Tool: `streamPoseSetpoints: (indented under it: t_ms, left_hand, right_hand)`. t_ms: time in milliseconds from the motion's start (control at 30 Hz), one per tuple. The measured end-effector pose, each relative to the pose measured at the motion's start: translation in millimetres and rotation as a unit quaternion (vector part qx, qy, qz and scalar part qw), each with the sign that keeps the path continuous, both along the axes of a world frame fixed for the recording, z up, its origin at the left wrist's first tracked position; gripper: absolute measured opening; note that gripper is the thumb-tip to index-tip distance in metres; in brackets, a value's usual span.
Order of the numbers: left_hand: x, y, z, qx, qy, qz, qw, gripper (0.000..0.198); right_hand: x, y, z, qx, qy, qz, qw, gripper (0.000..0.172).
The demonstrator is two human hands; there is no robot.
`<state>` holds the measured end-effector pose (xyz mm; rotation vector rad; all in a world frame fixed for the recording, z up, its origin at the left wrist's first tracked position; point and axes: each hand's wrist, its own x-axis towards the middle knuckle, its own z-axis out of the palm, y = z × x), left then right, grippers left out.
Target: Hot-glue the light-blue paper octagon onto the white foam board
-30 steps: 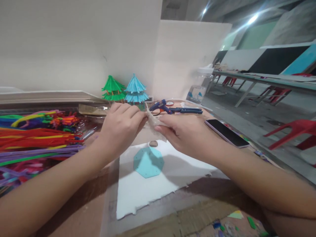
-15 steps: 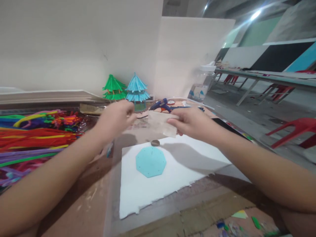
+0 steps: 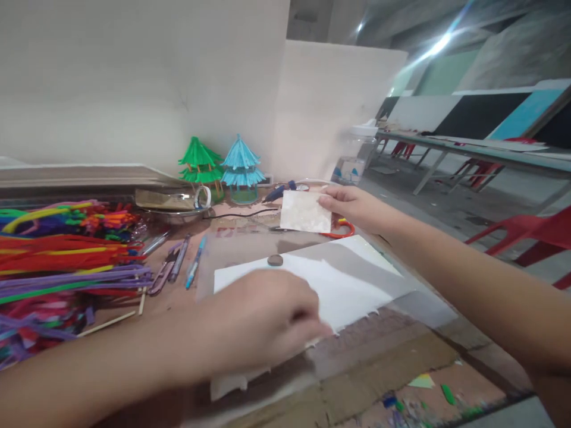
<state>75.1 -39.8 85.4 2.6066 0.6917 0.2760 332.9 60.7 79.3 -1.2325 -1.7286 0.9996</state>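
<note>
My right hand [image 3: 357, 208] is raised over the far side of the table and pinches a small pale rectangular sheet [image 3: 305, 211] by its right edge. My left hand [image 3: 263, 321] is low and near, blurred by motion, over the near part of a white paper sheet [image 3: 357, 279]. It hides the light blue octagon seen earlier on that paper. A small brown disc [image 3: 275, 260] lies at the paper's far edge.
Piles of coloured pipe cleaners [image 3: 66, 249] fill the left. Pens [image 3: 196, 267], small clippers [image 3: 163, 273] and a wooden stick [image 3: 107, 323] lie beside them. Green [image 3: 199, 160] and blue [image 3: 241, 163] paper trees, a glue gun [image 3: 276, 191] and a red ring [image 3: 341, 229] sit at the back. A red chair [image 3: 535, 232] stands right.
The hands have parted. My left hand let go of the pale sheet and dropped toward me onto the white paper, covering the octagon. My right hand kept the sheet and carried it farther away.
</note>
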Motion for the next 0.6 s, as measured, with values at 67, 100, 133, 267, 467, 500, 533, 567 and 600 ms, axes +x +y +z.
streamPoseSetpoints:
  t_ms: [67, 100, 133, 267, 467, 500, 533, 567, 600]
  left_hand:
    - [-8.6, 44.3, 2.4, 0.052, -0.045, 0.117, 0.991, 0.015]
    - [-12.5, 67.8, 3.2, 0.057, -0.085, 0.190, 0.976, 0.022]
    - [-15.3, 90.3, 3.4, 0.048, -0.129, 0.250, 0.958, 0.037]
    - [-16.5, 153.9, 1.7, -0.146, -0.198, 0.335, 0.910, 0.040]
    - [-34.7, 197.3, 3.4, -0.053, -0.234, 0.451, 0.860, 0.018]
    - [-42.1, 203.7, 2.1, -0.047, -0.226, 0.466, 0.854, 0.018]
    - [-49.5, 210.0, -0.3, -0.047, -0.214, 0.481, 0.849, 0.018]
    - [-55.9, 216.1, -3.4, -0.052, -0.197, 0.490, 0.848, 0.018]
    - [-60.7, 221.8, -6.9, -0.056, -0.180, 0.498, 0.846, 0.016]
  right_hand:
    - [-0.9, 5.9, -3.2, -0.001, 0.008, 0.005, 1.000, 0.020]
    - [-3.9, 9.6, -3.8, -0.001, 0.011, 0.008, 1.000, 0.017]
    - [-8.8, 13.9, -3.8, 0.001, 0.014, 0.012, 1.000, 0.016]
    - [-40.4, 37.2, 1.7, 0.020, 0.012, 0.012, 1.000, 0.019]
    - [-34.0, 81.8, 2.5, 0.023, -0.106, -0.062, 0.992, 0.043]
    - [-21.8, 88.3, -1.5, 0.041, -0.198, -0.090, 0.975, 0.046]
    - [-8.9, 94.2, -6.5, 0.066, -0.287, -0.119, 0.948, 0.044]
    - [3.4, 99.6, -12.2, 0.079, -0.347, -0.141, 0.924, 0.039]
    - [13.7, 104.6, -17.9, 0.088, -0.381, -0.152, 0.908, 0.033]
